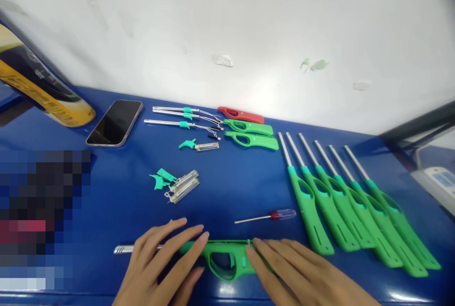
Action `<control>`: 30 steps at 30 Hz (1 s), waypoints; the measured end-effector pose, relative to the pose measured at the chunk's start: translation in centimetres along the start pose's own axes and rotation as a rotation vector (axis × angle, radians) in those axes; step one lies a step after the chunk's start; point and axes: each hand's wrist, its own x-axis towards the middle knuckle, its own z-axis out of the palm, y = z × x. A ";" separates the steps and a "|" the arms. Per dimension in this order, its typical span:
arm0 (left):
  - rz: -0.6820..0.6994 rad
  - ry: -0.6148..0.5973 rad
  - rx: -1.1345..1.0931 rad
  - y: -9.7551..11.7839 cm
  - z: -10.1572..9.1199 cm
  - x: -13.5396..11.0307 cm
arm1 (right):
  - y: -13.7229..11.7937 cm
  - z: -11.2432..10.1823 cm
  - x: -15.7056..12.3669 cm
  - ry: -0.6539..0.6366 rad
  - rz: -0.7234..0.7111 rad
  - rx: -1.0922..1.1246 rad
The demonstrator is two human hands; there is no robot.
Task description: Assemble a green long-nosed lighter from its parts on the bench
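Note:
A green utility lighter [227, 275] with a silver barrel lies sideways near the table's front edge, under both my hands. My left hand [161, 261] is over the barrel end, its fingers on top and its thumb on the near side. My right hand [298, 268] covers the handle, fingertips pressing at its upper edge beside the trigger opening. The handle's far end is hidden under it. Just beyond lies a screwdriver [280, 214] with a clear and red handle. Clear fuel tanks [185, 185] and teal plastic pieces [159, 180] lie ahead of my left hand.
Several assembled green lighters [313, 216] lie in a row at right. At the back are metal barrels with wires [170, 123], green casing halves [263, 142] and a red one [249, 115]. A phone [115, 123] and a yellow-black can [46, 83] stand left, before a white wall [227, 21].

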 end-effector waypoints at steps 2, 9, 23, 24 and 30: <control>0.048 -0.029 -0.005 -0.4 0.2 0.0 | 0.0 0.2 0.1 -0.005 0.008 0.002; 0.013 -0.122 -0.007 -0.6 0.2 -0.7 | 0.3 0.6 -0.3 0.001 0.033 -0.001; -0.093 -0.129 -0.047 0.2 0.4 -0.7 | 0.4 0.6 -0.9 -0.064 0.056 0.071; -0.090 -0.129 -0.041 0.1 0.4 -0.7 | 0.4 0.6 -0.8 -0.067 0.060 0.070; -0.069 -0.154 -0.050 -0.3 0.4 -0.8 | 0.3 0.9 -0.5 -0.026 0.050 0.058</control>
